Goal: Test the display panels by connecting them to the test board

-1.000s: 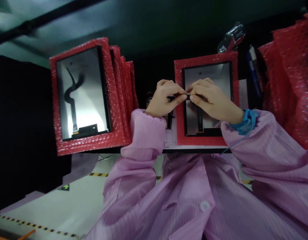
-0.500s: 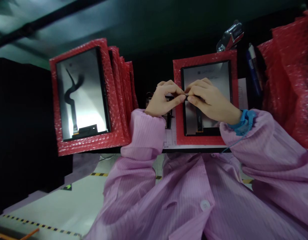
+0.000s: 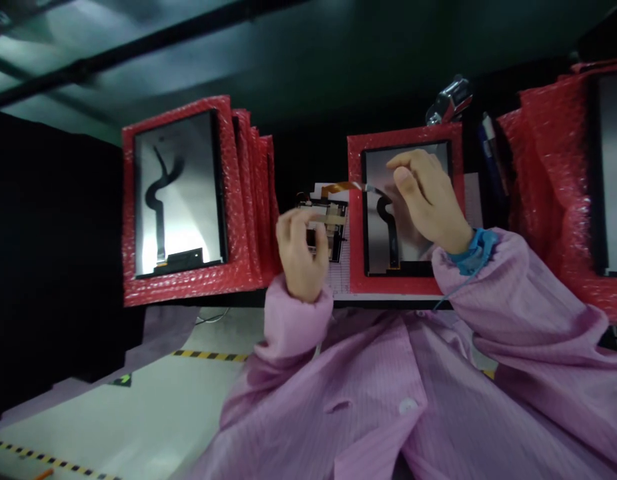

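Note:
My left hand (image 3: 303, 253) hovers at the small circuit board (image 3: 337, 248), thumb and fingers apart and curved, with nothing visible in them. Its fingers hide part of the board. My right hand (image 3: 428, 200) is over the right half of a display panel (image 3: 413, 247), thumb and forefinger slightly apart, nothing seen between them. From the panel rises a curved black ribbon cable (image 3: 391, 230). Its upper end meets an orange flex cable (image 3: 341, 188) that runs to the board. A red bubble-wrap sheet (image 3: 355, 267) lies under the panel.
At left, another display panel (image 3: 181, 200) lies on stacked red bubble-wrap bags (image 3: 258, 200). More red bubble wrap (image 3: 553, 167) and a panel (image 3: 613, 180) are at right. Pens (image 3: 493, 157) and a shiny metal object (image 3: 451, 100) sit behind. Printed paper (image 3: 342, 283) lies beneath the board.
My hands were pinched together at the cable ends; they have separated, left toward the board and right over the panel. The joined cables are now uncovered. The view has shifted, showing another panel at right.

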The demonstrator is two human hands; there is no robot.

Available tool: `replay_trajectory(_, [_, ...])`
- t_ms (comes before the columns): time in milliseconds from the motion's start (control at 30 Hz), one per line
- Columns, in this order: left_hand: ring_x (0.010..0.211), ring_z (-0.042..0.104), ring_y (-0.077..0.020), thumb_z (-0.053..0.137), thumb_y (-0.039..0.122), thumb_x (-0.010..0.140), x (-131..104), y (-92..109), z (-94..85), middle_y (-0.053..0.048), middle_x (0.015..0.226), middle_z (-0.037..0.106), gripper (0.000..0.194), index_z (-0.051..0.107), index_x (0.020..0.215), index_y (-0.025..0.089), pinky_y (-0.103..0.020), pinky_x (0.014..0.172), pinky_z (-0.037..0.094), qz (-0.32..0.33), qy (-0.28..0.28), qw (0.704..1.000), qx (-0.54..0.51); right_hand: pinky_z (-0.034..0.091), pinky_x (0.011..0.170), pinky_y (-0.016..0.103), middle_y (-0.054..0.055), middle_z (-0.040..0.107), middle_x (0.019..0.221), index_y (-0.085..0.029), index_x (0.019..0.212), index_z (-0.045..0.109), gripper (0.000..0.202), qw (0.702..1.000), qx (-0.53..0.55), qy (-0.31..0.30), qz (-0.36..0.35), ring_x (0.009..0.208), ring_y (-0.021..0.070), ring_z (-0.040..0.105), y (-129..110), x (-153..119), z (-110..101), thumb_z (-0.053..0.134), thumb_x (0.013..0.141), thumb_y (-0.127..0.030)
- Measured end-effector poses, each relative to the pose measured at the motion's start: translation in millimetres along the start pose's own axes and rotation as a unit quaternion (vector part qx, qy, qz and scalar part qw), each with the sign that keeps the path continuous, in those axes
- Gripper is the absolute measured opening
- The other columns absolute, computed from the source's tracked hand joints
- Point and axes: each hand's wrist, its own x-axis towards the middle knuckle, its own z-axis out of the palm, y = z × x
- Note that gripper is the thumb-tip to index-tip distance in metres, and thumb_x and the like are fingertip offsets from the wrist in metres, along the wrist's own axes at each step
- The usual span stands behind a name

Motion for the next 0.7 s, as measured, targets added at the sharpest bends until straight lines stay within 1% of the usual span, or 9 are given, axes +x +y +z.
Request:
replay_trajectory(100, [0.12,0.054,-0.0298,0.051,0.04,0.101,-45.7,1.0,3.6,-0.022,0.134,0.05,0.039,0.063,0.126,0.013,-0.049,0.108,0.045,-0.022,-0.054,0.994,0.093,0.042,0.108,0.05,0.008,0.064,0.107,-0.025,0.11,0.061,0.045,1.0,-0.005,0.027,0.007,0.111,0.0261,0.057,-2.3,-0.4,-3.4,0.028,0.106,-0.056])
replay_trajectory(133, [0.122,0.054,-0.0307,0.051,0.039,0.102,-56.2,0.9,5.9,-0.023,0.137,0.048,0.04,0.064,0.128,0.013,-0.05,0.109,0.044,-0.029,-0.066,0.991,0.111,0.042,0.107,0.051,0.008,0.064,0.107,-0.026,0.109,0.062,0.044,0.999,-0.011,0.034,0.008,0.11,0.0265,0.057,-4.0,-0.5,-4.7,0.029,0.106,-0.055])
replay_trajectory(200, [0.123,0.054,-0.0315,0.049,0.037,0.102,-68.7,0.0,10.1,-0.023,0.139,0.047,0.04,0.065,0.132,0.015,-0.05,0.11,0.044,-0.036,-0.08,0.987,0.135,0.045,0.103,0.05,0.008,0.065,0.104,-0.026,0.105,0.062,0.042,0.998,-0.028,0.049,0.008,0.107,0.0266,0.059,-8.3,-0.8,-7.8,0.03,0.106,-0.053])
replay_trajectory(333, [0.126,0.054,-0.0326,0.048,0.032,0.102,-71.2,-4.4,14.0,-0.02,0.14,0.049,0.038,0.068,0.134,0.024,-0.051,0.109,0.045,-0.015,-0.091,0.984,0.154,0.048,0.099,0.045,0.007,0.068,0.102,-0.026,0.098,0.061,0.035,0.995,-0.05,0.082,-0.001,0.102,0.0234,0.062,-14.4,-2.4,-15.1,0.034,0.107,-0.046])
replay_trajectory(400, [0.128,0.054,-0.0331,0.048,0.031,0.102,-69.9,-6.0,14.6,-0.019,0.14,0.049,0.039,0.068,0.134,0.026,-0.052,0.108,0.046,-0.005,-0.093,0.982,0.162,0.048,0.099,0.043,0.006,0.069,0.101,-0.024,0.097,0.062,0.032,0.993,-0.043,0.109,-0.012,0.1,0.0221,0.062,-13.2,-5.8,-19.7,0.037,0.107,-0.042])
replay_trajectory(467, [0.129,0.053,-0.0337,0.048,0.03,0.102,-69.4,-6.2,14.7,-0.019,0.141,0.049,0.039,0.067,0.135,0.027,-0.053,0.108,0.047,-0.003,-0.093,0.981,0.169,0.049,0.097,0.042,0.007,0.07,0.101,-0.024,0.099,0.063,0.03,0.99,-0.031,0.135,-0.005,0.1,0.0222,0.063,-9.5,-13.7,-25.5,0.04,0.106,-0.041])
replay_trajectory(533, [0.128,0.053,-0.0344,0.048,0.029,0.101,-68.7,-5.3,14.2,-0.019,0.14,0.05,0.039,0.068,0.135,0.026,-0.054,0.107,0.047,-0.006,-0.097,0.98,0.172,0.05,0.095,0.043,0.008,0.07,0.102,-0.024,0.1,0.065,0.03,0.986,-0.025,0.159,0.028,0.099,0.0232,0.063,-5.3,-27.6,-32.4,0.041,0.105,-0.042])
replay_trajectory(600, [0.125,0.054,-0.035,0.048,0.028,0.101,-66.9,-4.2,12.6,-0.02,0.138,0.052,0.038,0.069,0.133,0.024,-0.055,0.106,0.047,-0.006,-0.101,0.979,0.176,0.05,0.094,0.045,0.009,0.07,0.103,-0.024,0.101,0.066,0.031,0.982,-0.039,0.171,0.07,0.099,0.0246,0.063,-2.2,-47.7,-38.8,0.042,0.104,-0.043])
replay_trajectory(700, [0.123,0.055,-0.0352,0.05,0.027,0.1,-62.5,-2.8,9.8,-0.02,0.137,0.057,0.037,0.07,0.131,0.021,-0.055,0.106,0.047,0.005,-0.106,0.98,0.169,0.051,0.092,0.048,0.01,0.068,0.101,-0.022,0.106,0.065,0.027,0.977,-0.099,0.145,0.121,0.097,0.027,0.063,-0.5,-84.2,-42.6,0.048,0.1,-0.042])
